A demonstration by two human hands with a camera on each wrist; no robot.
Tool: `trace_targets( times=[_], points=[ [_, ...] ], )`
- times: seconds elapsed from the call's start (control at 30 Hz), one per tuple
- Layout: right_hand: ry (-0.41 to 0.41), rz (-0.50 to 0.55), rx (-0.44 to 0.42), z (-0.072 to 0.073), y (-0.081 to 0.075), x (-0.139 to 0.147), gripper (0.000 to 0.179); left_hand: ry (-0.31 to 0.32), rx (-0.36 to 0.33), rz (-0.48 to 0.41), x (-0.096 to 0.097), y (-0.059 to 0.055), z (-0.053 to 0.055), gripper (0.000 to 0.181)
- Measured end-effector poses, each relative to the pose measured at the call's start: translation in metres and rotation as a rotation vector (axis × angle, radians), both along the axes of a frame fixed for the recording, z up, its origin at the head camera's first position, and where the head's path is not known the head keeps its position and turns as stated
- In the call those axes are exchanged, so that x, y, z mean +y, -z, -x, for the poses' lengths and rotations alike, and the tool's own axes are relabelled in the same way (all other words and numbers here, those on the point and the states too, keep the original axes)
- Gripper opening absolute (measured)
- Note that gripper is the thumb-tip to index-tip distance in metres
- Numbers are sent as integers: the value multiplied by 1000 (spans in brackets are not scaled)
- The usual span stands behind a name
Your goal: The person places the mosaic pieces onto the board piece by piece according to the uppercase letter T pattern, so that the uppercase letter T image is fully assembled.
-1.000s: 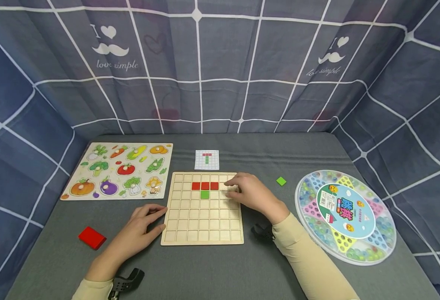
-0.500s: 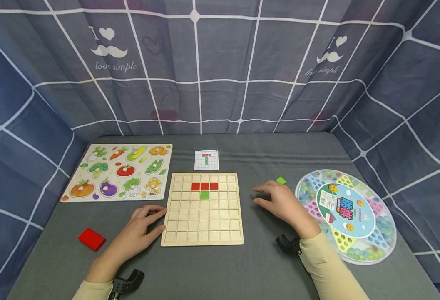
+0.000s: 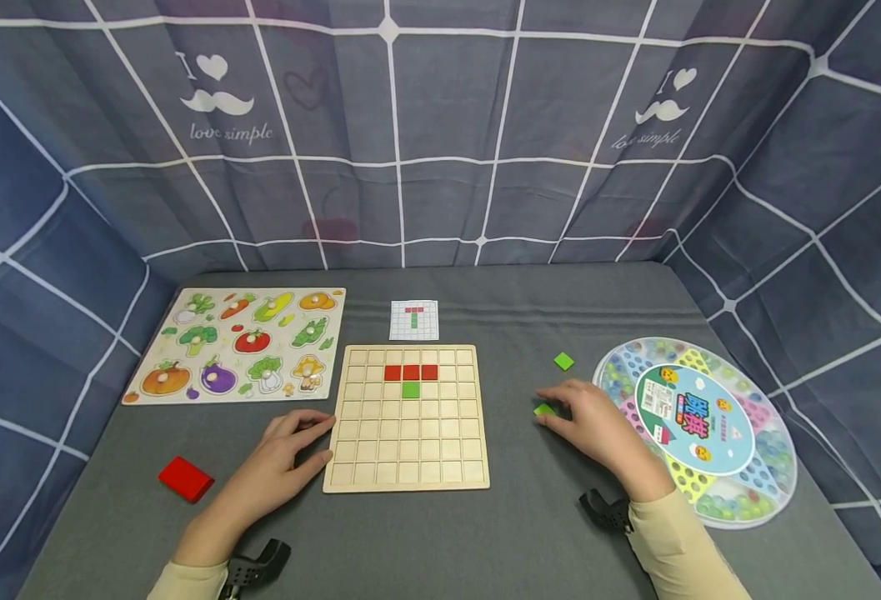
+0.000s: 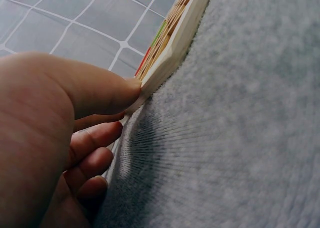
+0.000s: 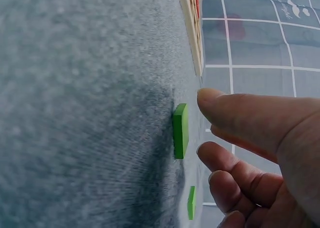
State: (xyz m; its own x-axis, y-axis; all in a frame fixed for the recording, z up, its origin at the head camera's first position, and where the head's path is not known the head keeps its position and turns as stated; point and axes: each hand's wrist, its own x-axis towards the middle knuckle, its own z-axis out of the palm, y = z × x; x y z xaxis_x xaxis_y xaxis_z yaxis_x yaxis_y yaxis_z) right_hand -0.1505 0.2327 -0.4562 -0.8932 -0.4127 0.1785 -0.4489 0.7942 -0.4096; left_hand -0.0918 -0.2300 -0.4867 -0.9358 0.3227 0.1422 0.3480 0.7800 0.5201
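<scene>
A square wooden grid board (image 3: pixel 406 450) lies on the table, with a row of red tiles (image 3: pixel 411 372) and one green tile (image 3: pixel 410 390) beneath the middle one. My left hand (image 3: pixel 278 458) rests its fingertips and thumb against the board's left edge; the left wrist view has the thumb at the board's corner (image 4: pixel 165 62). Right of the board, my right hand (image 3: pixel 590 423) hovers over a loose green tile (image 3: pixel 543 409), partly covered in the head view. In the right wrist view, thumb and fingers stand apart from that tile (image 5: pixel 181 131). Another green tile (image 3: pixel 563 361) lies farther back.
A small pattern card (image 3: pixel 414 332) with a red and green T lies behind the board. A vegetable puzzle board (image 3: pixel 222 358) sits at the back left, a red block (image 3: pixel 185 478) at the front left. A round marble game box (image 3: pixel 695 425) stands at the right, near my right forearm.
My right hand has moved from above the board's right side, rightward and then nearer to me, over the near green tile. The farther green tile shows fully again. My left hand stays put.
</scene>
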Motion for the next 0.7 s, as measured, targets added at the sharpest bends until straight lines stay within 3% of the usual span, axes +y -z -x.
trace_targets(
  times=[0.7],
  points=[
    [44, -59, -6, -5, 7, -2, 34, -5, -11, -6, 0, -1, 1, 46]
  ],
)
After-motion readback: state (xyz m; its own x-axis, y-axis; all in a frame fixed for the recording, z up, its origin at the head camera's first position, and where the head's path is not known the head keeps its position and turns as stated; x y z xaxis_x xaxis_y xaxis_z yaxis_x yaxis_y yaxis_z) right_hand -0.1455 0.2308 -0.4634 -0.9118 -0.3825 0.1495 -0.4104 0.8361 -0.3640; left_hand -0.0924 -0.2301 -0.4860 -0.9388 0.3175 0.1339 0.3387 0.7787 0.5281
